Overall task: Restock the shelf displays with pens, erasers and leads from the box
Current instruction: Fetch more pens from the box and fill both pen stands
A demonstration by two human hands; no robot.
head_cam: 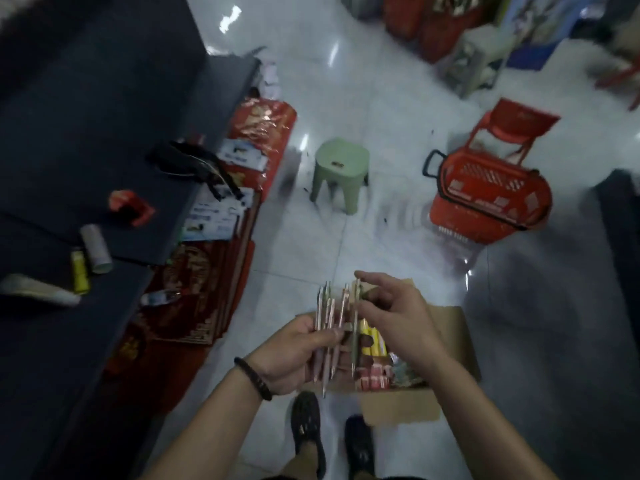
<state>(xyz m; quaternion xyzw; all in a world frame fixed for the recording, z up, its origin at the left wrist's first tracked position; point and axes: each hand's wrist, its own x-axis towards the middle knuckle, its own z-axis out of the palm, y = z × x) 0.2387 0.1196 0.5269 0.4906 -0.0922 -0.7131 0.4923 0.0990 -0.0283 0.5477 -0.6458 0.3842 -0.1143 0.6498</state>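
A cardboard box (401, 405) stands on the floor by my feet, with yellow packs (372, 337) and small red-and-white items (375, 375) inside. My left hand (298, 351) grips a fan of several pinkish pens (327, 327) above the box's left side. My right hand (391, 313) pinches one more pen (356, 327) upright, next to the bunch. A dark bracelet sits on my left wrist.
A dark shelf (86, 133) runs along the left, bearing a red tape dispenser (130, 207), a grey roll (96, 249) and a yellow lighter (79, 271). Red packets (194, 299) lean at its base. A green stool (341, 174) and red basket (488, 202) stand on the tiled floor.
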